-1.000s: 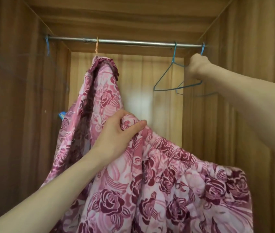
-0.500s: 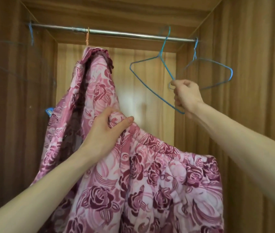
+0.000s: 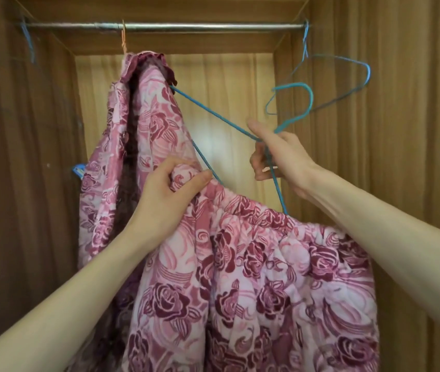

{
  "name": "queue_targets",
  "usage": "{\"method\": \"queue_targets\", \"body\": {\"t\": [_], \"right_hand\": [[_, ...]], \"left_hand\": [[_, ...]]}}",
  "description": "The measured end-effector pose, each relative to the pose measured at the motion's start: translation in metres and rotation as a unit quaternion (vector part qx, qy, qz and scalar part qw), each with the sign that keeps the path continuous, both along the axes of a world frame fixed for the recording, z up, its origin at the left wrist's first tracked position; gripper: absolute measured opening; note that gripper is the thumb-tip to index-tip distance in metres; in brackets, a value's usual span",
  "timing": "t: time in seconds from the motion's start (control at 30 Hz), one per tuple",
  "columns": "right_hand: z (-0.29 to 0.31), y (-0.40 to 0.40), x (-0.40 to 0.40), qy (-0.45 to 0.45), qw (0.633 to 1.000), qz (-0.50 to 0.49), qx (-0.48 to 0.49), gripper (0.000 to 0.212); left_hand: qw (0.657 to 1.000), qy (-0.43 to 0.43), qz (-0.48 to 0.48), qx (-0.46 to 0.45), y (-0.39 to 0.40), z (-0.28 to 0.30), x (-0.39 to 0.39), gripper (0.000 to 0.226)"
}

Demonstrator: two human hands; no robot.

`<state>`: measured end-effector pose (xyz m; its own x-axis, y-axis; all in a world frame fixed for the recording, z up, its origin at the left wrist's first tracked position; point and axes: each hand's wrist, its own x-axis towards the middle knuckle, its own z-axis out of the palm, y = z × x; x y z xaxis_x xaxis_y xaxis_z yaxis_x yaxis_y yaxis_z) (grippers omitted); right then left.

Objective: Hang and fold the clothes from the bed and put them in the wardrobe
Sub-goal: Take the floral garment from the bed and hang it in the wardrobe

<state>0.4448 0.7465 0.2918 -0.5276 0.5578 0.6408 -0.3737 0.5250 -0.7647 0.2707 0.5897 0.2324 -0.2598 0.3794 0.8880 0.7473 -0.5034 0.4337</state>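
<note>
The pink rose-print quilted garment (image 3: 253,264) hangs in front of the open wardrobe, its gathered top edge held up at the left end and sagging away to the right and down. The left hand (image 3: 170,189) is the grip on it: fingers and thumb curl round a bunched corner of that edge, pinching cloth. Just to the right and a little higher, the right hand (image 3: 275,157) closes round the neck of a blue wire hanger (image 3: 213,114), free of the rail (image 3: 186,26), its hook (image 3: 294,103) standing up above the knuckles. The hanger's long axis runs on a slant: one arm reaches up and left toward the second floral garment (image 3: 133,130) that hangs from an orange hook (image 3: 123,36), the other drops down to touch the held garment's top edge near its middle. So the cloth lies below and left of the hanger, and the lower tip is the nearer end to feed under the waistband, with the left hand best placed to spread the opening. Another blue hanger (image 3: 347,76) hangs at the rail's right end, near the wardrobe wall (image 3: 401,157).
</note>
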Motion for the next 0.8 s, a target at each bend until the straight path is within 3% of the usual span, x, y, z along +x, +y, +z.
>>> {"method": "queue_targets", "body": {"t": [0.27,0.4,0.6,0.8], "right_hand": [[0.024,-0.022,0.035,0.117,0.991,-0.067,-0.021,0.036],[0.037,-0.031,0.071,0.186,0.982,0.004,-0.030,0.032],[0.036,-0.038,0.082,0.272,0.955,0.084,-0.084,0.031],[0.039,-0.043,0.075,0.295,0.947,0.091,-0.086,0.030]], "left_hand": [[1.000,-0.014,0.000,-0.009,-0.011,-0.005,-0.005,0.022],[0.999,-0.050,-0.007,-0.017,-0.017,-0.010,-0.002,0.037],[0.998,-0.045,-0.023,-0.030,-0.016,-0.018,0.003,0.037],[0.997,-0.045,-0.044,-0.045,-0.014,-0.023,0.004,0.038]]}}
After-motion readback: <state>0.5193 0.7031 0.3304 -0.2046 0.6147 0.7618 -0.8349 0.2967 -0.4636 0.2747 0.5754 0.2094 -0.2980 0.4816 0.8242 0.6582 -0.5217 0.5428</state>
